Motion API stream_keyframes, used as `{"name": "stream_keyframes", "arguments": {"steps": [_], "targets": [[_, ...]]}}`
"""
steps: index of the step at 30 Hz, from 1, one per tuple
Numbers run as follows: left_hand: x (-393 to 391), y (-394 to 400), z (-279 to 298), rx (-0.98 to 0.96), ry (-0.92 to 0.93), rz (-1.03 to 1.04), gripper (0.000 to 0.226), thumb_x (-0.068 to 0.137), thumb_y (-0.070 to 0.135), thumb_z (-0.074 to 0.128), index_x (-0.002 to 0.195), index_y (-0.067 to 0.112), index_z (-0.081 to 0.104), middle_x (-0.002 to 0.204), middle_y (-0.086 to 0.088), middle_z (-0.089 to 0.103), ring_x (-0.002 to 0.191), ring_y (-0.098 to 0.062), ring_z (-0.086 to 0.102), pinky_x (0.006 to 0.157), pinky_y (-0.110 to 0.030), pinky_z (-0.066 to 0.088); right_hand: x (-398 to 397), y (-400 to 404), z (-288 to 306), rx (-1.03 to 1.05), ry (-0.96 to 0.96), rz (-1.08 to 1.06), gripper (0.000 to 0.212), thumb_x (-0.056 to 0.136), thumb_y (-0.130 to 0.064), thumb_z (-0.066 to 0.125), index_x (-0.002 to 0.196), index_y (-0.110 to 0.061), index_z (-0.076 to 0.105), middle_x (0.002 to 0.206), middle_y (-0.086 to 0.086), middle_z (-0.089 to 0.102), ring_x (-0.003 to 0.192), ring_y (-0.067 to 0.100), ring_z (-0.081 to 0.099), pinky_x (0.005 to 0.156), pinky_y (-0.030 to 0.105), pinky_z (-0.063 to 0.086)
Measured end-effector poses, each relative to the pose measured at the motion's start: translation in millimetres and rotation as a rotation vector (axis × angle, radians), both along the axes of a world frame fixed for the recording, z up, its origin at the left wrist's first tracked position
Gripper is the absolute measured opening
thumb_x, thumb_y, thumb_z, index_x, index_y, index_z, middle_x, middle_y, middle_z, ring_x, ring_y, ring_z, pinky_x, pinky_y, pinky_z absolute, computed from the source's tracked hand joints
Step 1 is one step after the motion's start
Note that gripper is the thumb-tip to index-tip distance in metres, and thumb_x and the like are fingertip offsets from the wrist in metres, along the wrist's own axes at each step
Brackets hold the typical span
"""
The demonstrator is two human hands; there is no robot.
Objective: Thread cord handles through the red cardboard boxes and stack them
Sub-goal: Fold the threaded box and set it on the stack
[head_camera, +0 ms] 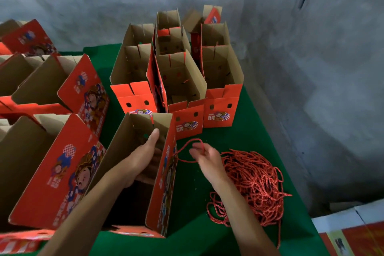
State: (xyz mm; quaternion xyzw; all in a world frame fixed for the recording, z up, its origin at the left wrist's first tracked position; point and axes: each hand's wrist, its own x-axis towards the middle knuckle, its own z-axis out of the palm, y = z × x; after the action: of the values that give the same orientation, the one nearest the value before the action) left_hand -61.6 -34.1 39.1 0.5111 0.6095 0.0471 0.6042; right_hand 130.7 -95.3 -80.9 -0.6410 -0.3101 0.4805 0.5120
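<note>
Green felt table: left hand reaches flat-fingered inside open red box; right hand pinches red cord loop beside cord pile.

The near box stands on the surface, with the cord pile to its right. Behind it stand nested boxes; further boxes lie left.

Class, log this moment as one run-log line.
left hand: inside open red cardboard box | right hand: pinching red twisted cord beside box | cord pile: on green cloth
</note>
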Motion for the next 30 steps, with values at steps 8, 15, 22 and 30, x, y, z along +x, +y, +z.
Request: {"name": "stream_keyframes", "arguments": {"steps": [8, 15, 22, 30], "targets": [[-19.2, -30.6, 4.0, -0.03, 0.037, -0.312, 0.043, 0.102, 0.038, 0.059, 0.142, 0.031, 0.045, 0.124, -0.002, 0.069, 0.109, -0.023, 0.071, 0.077, -0.036, 0.065, -8.5, -26.1, -85.1, -0.197, -0.341, -0.201, 0.022, 0.101, -0.013, 0.06, 0.123, -0.015, 0.059, 0.117, 0.007, 0.063, 0.098, 0.021, 0.063, 0.078, 0.028, 0.048], [-19.1, -27.5, 8.0, 0.202, 0.14, -0.3, 0.033, 0.105, 0.027, 0.049, 0.137, 0.024, 0.053, 0.117, -0.003, 0.071, 0.103, -0.025, 0.072, 0.096, -0.051, 0.058, -34.3, -9.0, -104.8, -0.152, -0.58, 0.133, 0.019, 0.107, -0.024, 0.054, 0.117, -0.018, 0.068, 0.117, 0.002, 0.067, 0.089, 0.012, 0.067, 0.077, 0.027, 0.058], [-21.7, -23.7, 22.4, 0.404, 0.43, -0.284, 0.032, 0.103, 0.032, 0.054, 0.131, 0.019, 0.05, 0.122, -0.005, 0.067, 0.103, -0.022, 0.069, 0.091, -0.044, 0.06, -26.3, 36.0, -116.2, -0.228, -0.868, 0.148, 0.041, 0.108, -0.037, 0.05, 0.147, -0.024, 0.05, 0.141, 0.003, 0.042, 0.11, 0.021, 0.061, 0.088, 0.035, 0.057], [-30.6, -7.3, 16.6, 0.324, 0.343, -0.093, 0.026, 0.1, 0.028, 0.057, 0.122, 0.015, 0.055, 0.115, -0.005, 0.068, 0.101, -0.022, 0.07, 0.089, -0.042, 0.062, -31.3, 65.7, -125.0, -0.295, -0.988, 0.383, 0.022, 0.106, -0.041, 0.05, 0.102, -0.021, 0.058, 0.109, 0.001, 0.062, 0.093, 0.017, 0.062, 0.082, 0.036, 0.054]]}}
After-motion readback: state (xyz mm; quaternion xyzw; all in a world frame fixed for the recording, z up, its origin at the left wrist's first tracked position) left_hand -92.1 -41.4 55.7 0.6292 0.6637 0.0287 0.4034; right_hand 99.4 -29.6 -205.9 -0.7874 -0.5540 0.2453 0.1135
